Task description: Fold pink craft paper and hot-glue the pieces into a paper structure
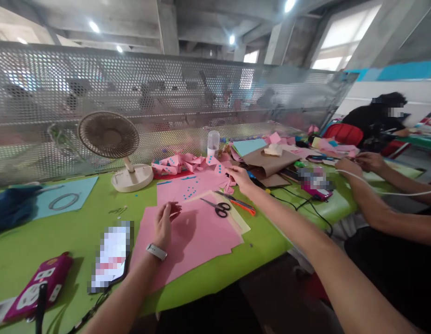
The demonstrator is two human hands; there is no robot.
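Note:
My left hand (166, 225) hovers edge-on over a stack of pink paper sheets (198, 236) on the green table (38, 236), fingers loosely apart and holding nothing. A watch sits on that wrist. My right hand (240, 178) reaches far forward to the small folded pink paper pieces (226, 182) at the edge of a dotted pink sheet (187, 188), fingertips pinching at one of them. Black-handled scissors (217, 207) lie on the pink paper between my two hands. An orange cutter (241, 204) lies beside them.
A small beige desk fan (113, 141) stands at the back left before a perforated metal screen (167, 93). A phone (111, 257) and a magenta power strip (41, 285) lie near the front left. A neighbour's hands (358, 162) work at the right beside brown paper (271, 162) and cables.

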